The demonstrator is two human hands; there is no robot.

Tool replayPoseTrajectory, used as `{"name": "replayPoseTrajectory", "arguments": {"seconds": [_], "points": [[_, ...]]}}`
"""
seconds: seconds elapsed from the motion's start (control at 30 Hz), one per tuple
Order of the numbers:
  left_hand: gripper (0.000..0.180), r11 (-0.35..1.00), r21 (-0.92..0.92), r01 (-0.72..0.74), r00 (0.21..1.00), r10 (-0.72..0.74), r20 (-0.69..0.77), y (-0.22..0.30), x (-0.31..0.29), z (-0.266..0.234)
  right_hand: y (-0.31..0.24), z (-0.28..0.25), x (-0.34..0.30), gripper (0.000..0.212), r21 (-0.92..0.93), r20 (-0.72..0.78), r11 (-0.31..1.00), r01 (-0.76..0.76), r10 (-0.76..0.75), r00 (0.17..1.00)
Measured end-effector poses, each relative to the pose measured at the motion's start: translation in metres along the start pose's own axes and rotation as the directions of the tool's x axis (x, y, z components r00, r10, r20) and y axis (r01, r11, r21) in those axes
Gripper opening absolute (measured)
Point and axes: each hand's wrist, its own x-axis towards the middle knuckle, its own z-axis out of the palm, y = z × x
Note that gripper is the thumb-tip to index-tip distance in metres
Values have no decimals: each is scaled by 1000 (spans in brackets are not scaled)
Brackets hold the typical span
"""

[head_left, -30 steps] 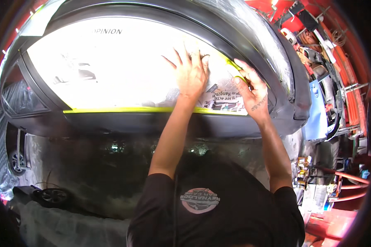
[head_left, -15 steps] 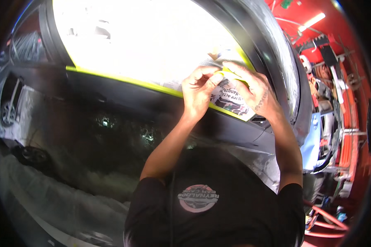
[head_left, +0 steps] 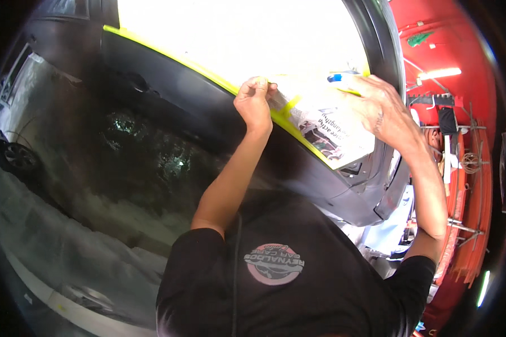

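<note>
My left hand (head_left: pixel 255 105) is closed in a pinch near the lower edge of the car window, at the end of a thin, pale yellow strip. Farther right, my right hand (head_left: pixel 383 109) is closed around what looks like a roll of yellow masking tape (head_left: pixel 335 77), with a blue part showing. The strip between the hands is washed out by glare. Below them, newspaper (head_left: pixel 329 132) covers the window's corner, with a short piece of yellow tape (head_left: pixel 290 104) on it. Yellow tape (head_left: pixel 185 59) also runs along the window's lower edge.
The dark car door (head_left: pixel 191 95) with its handle spans the middle. Glare whites out the window. On the right are a red wall (head_left: pixel 444 50), a lit tube lamp (head_left: pixel 439 73) and racks with hoses. A wheel (head_left: pixel 19 156) shows at the far left.
My hands have moved apart: the left slightly left, the right up and to the right with the tape roll. My view has shifted, showing more of the red wall.
</note>
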Motion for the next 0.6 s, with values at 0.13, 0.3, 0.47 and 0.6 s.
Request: {"name": "replayPoseTrajectory", "arguments": {"seconds": [0.13,0.3,0.47,0.6], "points": [[3,998,-64,7,1000,-8,-11,1,6,-1,9,-18,15,25,-143,114,990,-5,21,993],[4,993,-119,-9,998,0,-70,7,9,-7,10,-20,26,26,-128,152,992,-19,39,988],[6,996,-61,-60,994,54,-95,0,20,-20,28,6,33,19,-181,51,981,68,-60,997],[8,998,3,-69,993,69,-99,6,27,-19,42,17,42,15,-192,-13,979,70,-74,997]]}}
